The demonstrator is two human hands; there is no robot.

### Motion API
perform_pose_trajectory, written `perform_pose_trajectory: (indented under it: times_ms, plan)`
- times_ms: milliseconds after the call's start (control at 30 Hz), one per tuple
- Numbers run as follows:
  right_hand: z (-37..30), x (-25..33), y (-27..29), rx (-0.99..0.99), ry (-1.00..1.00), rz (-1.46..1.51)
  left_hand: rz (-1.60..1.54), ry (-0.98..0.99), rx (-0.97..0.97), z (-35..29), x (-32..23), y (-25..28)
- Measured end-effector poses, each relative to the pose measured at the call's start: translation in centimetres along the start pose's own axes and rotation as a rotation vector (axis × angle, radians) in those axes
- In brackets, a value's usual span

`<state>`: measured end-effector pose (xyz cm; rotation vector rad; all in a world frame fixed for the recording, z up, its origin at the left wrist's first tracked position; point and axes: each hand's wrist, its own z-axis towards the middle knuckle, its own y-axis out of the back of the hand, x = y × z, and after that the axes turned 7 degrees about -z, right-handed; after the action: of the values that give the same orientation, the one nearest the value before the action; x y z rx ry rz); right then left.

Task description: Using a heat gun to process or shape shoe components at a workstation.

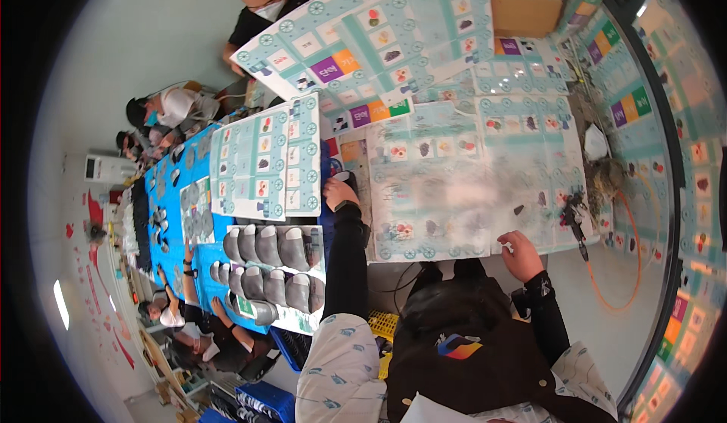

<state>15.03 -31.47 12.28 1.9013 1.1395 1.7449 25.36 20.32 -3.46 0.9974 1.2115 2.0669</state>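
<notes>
My left hand (pixel 342 193) reaches to the left edge of the worktable, its fingers closed around a dark grey rounded piece (pixel 346 176) with a pale end, shaped like a shoe part. My right hand (pixel 522 256) is over the table's near edge, fingers curled together. A small white bit (pixel 506 247) shows at its fingertips, too small to name. Under both hands' reach lies a printed paper sheet (pixel 424 188), smeared with grey dust. A small dark fragment (pixel 519 210) rests on it, beyond my right hand.
A black spray gun (pixel 575 222) with an orange hose (pixel 634 249) is at the table's right edge. To the left, grey shoe-like pieces (pixel 265 245) stand in rows beside a blue-covered table (pixel 170 211). Printed boards (pixel 409 37) lean at the back; several people sit or stand around.
</notes>
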Motion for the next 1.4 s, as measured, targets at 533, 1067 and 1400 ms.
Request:
perform_pose_trajectory:
  times_ms: [533, 1067, 1400]
  plan:
    - [-4.6, -15.5, 3.0, -0.326, -0.284, -0.235, -0.190, -0.235, 0.235, 3.4, 2.6, -5.8]
    - [1.7, -28.7, 7.5, -0.057, -0.451, -0.837, -1.010, -0.248, 0.608, -16.4, -10.1, 12.8]
    - [0.9, -10.9, 11.0, 0.060, -0.386, 0.362, -1.131, -0.209, 0.775, -18.4, -21.6, 13.1]
